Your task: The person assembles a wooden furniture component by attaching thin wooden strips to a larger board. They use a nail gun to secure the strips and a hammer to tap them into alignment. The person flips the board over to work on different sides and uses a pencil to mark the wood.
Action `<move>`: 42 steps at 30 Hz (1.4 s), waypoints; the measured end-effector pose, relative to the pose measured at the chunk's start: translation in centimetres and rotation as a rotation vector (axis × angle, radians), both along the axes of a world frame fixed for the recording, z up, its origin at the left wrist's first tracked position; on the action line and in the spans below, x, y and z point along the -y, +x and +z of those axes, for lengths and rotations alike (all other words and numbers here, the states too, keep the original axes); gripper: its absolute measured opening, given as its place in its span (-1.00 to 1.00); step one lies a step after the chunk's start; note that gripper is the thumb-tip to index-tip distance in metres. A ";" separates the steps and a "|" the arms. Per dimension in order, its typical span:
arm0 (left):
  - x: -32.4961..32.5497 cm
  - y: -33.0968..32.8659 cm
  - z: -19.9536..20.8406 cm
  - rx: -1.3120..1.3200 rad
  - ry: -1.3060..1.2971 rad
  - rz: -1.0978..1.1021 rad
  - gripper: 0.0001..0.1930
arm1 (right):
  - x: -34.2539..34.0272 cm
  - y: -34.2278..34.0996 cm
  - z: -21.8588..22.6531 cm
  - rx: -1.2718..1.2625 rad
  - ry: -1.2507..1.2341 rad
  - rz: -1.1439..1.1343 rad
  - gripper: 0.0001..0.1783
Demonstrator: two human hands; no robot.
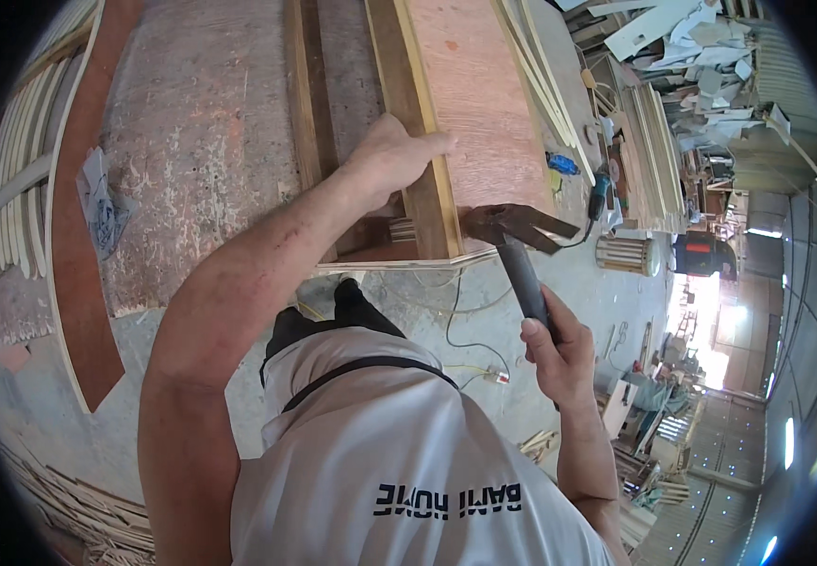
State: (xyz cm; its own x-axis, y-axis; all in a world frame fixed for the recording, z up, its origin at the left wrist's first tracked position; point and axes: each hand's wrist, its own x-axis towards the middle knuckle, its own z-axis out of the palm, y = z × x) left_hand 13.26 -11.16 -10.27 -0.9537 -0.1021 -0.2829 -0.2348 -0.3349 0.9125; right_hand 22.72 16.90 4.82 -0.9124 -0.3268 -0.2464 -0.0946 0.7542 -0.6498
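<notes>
My right hand is closed around the dark grip of a claw hammer. The hammer's rusty head is close to the near end of a pinkish plywood panel, beside the panel's wooden edge strip. Whether the head touches the wood I cannot tell. My left hand grips that strip, its thumb over the top and its other fingers mostly hidden on the far side. Left of the strip is an open channel, bounded by another wooden rail. Some short stacked wood ends show inside the channel below my left wrist.
A worn work surface lies to the left, bearing a crumpled plastic bag beside a long brown board. Right of the panel are thin wood strips and a teal power tool. Cables trail across the floor.
</notes>
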 end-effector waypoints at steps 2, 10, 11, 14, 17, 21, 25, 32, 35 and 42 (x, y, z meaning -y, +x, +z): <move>0.5 0.6 0.7 -0.044 0.062 -0.019 -0.43 | -0.9 0.2 -0.2 -0.037 -0.067 -0.005 -0.45; -2.0 2.2 2.1 0.064 0.490 0.160 -0.38 | -3.6 0.7 -1.9 -0.152 -0.324 -0.204 -0.46; -2.1 2.1 1.5 0.059 0.476 0.164 -0.38 | -3.8 0.5 -2.0 -0.137 -0.313 -0.224 -0.47; -2.6 2.5 2.2 0.027 0.439 0.195 -0.39 | -4.7 0.4 -2.5 -0.095 -0.297 -0.300 -0.48; -4.1 4.3 2.6 0.039 0.424 0.224 -0.42 | -5.7 0.0 -3.4 -0.072 -0.342 -0.354 -0.52; -4.2 4.6 3.1 0.110 0.521 0.212 -0.45 | -6.5 -1.2 -4.5 -0.004 -0.477 -0.443 -0.64; -5.0 4.2 2.0 0.119 0.468 0.295 -0.50 | -8.2 -2.3 -6.8 0.106 -0.620 -0.545 -0.68; -2.0 6.5 2.9 0.223 0.272 0.367 -0.54 | -9.2 -3.3 -8.1 0.146 -0.630 -0.360 -0.59; -0.1 8.2 3.4 0.189 0.313 0.434 -0.53 | -9.2 -3.4 -7.6 0.093 -0.571 -0.276 -0.58; 0.2 9.4 4.2 0.229 0.196 0.379 -0.50 | -8.3 -4.3 -5.1 -0.134 -0.305 0.091 -0.47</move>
